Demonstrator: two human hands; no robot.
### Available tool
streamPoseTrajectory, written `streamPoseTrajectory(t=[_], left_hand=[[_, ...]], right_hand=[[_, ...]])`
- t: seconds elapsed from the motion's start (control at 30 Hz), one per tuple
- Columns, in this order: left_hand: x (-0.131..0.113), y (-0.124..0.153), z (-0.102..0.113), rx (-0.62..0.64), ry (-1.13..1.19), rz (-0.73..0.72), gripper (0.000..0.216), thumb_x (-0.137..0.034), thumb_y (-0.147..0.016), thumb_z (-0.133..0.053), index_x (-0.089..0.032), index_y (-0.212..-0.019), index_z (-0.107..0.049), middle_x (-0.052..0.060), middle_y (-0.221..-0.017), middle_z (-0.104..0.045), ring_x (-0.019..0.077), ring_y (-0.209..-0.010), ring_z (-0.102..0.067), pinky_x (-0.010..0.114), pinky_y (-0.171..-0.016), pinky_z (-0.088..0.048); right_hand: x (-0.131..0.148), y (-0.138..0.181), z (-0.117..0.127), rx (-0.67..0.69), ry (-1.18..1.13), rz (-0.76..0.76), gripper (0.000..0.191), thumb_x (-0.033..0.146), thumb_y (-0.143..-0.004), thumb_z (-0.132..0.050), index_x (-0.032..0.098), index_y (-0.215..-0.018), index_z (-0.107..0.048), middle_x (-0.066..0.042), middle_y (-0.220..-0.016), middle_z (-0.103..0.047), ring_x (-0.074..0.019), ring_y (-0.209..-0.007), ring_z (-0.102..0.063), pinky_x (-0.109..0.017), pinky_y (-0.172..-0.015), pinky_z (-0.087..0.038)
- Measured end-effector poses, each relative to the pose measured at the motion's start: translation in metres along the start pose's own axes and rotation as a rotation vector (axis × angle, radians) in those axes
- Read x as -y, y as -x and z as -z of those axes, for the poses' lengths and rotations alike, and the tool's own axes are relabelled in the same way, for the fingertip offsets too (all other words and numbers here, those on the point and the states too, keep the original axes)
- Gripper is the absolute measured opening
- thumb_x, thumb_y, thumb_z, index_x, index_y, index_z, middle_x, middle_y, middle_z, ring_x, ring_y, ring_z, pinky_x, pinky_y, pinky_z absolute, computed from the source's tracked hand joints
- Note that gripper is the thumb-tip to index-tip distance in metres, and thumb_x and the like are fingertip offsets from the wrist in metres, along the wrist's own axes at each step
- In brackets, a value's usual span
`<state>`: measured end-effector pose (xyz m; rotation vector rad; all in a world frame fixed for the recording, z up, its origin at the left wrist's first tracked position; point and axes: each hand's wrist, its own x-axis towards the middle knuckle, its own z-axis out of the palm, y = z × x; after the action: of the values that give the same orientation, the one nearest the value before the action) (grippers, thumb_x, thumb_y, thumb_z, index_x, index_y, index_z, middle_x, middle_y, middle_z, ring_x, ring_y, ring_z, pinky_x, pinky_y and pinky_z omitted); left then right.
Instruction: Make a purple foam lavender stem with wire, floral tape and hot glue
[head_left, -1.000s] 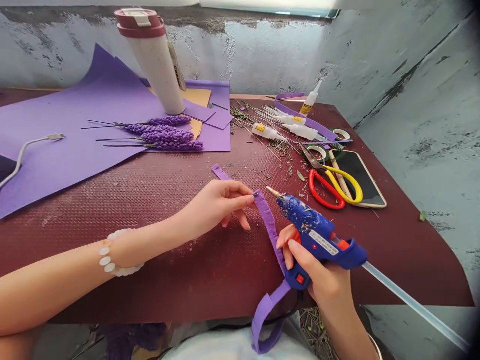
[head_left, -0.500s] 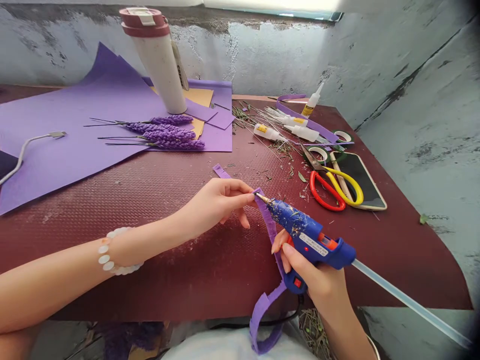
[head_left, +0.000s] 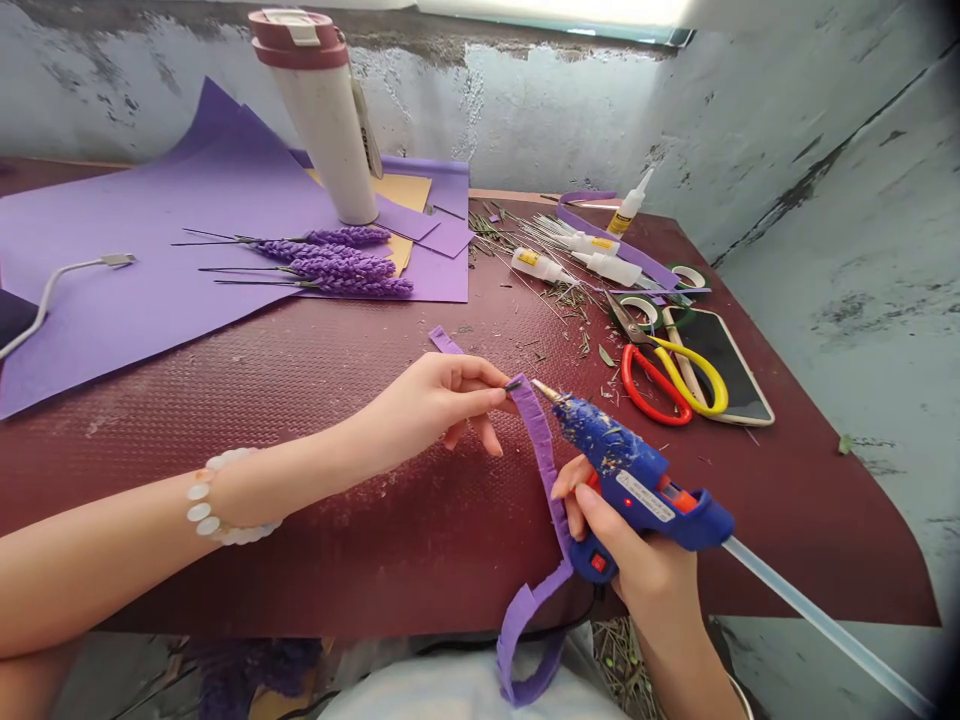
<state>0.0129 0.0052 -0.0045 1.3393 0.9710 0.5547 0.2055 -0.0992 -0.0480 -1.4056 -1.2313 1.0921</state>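
Observation:
My left hand (head_left: pixel 439 405) pinches the top end of a long fringed purple foam strip (head_left: pixel 541 455) together with a thin dark wire tip. The strip runs down over the table's front edge and curls below. My right hand (head_left: pixel 637 565) grips a blue hot glue gun (head_left: pixel 634 475) with a clear glue stick poking out behind. Its metal nozzle points up-left, a short gap from the strip's pinched end.
Finished purple lavender stems (head_left: pixel 337 265) lie on purple foam sheets (head_left: pixel 150 260) at the left. A white tumbler with a maroon lid (head_left: pixel 326 110) stands behind them. Glue bottles (head_left: pixel 592 255), tape rolls (head_left: pixel 660 295), red and yellow scissors (head_left: pixel 671 375) and a phone (head_left: pixel 731 375) crowd the right.
The glue gun's nozzle went in to touch the pinched end of the strip half a second ago, then drew back a little to the right. My left hand has kept its pinch.

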Motion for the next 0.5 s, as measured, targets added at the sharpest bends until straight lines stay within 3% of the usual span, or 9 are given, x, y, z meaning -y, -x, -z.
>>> streamPoseTrajectory(t=[0.07,0.23,0.37,0.5], left_hand=[[-0.001,0.000,0.001,-0.015,-0.015,0.000,0.014,-0.022,-0.088,-0.058,-0.012,-0.094,-0.066,0.002,-0.057,-0.069,0.0072,-0.044,-0.055,0.016,-0.041,-0.035],[-0.001,0.001,0.003,-0.049,-0.098,-0.021,0.014,-0.022,-0.087,-0.059,-0.012,-0.093,-0.066,0.003,-0.062,-0.069,0.0119,-0.055,-0.065,0.016,-0.043,-0.041],[0.003,-0.002,0.003,-0.034,-0.083,-0.014,0.013,-0.021,-0.087,-0.059,-0.011,-0.093,-0.065,0.002,-0.066,-0.068,0.0133,-0.059,-0.068,0.016,-0.044,-0.044],[0.003,-0.004,0.004,-0.002,0.003,0.044,0.009,-0.017,-0.086,-0.059,-0.011,-0.092,-0.063,0.002,-0.062,-0.068,0.0132,-0.056,-0.068,0.017,-0.044,-0.045]], right_hand=[[0.002,-0.002,-0.001,-0.062,0.003,0.018,0.017,0.035,-0.085,-0.058,0.021,-0.077,-0.063,0.000,-0.066,-0.056,-0.0154,-0.063,-0.053,-0.032,-0.065,-0.042],[0.011,-0.013,0.002,-0.221,0.194,0.032,0.018,0.039,-0.081,-0.064,0.023,-0.088,-0.063,-0.004,-0.097,-0.067,-0.0225,-0.095,-0.060,-0.035,-0.089,-0.041],[0.013,-0.017,0.006,-0.227,0.201,-0.017,0.024,0.041,-0.079,-0.067,0.023,-0.093,-0.063,-0.004,-0.101,-0.067,-0.0235,-0.098,-0.061,-0.037,-0.091,-0.043],[0.008,-0.010,0.005,-0.165,-0.001,-0.012,0.019,0.039,-0.081,-0.063,0.022,-0.087,-0.067,-0.003,-0.093,-0.068,-0.0206,-0.087,-0.063,-0.034,-0.083,-0.048]])
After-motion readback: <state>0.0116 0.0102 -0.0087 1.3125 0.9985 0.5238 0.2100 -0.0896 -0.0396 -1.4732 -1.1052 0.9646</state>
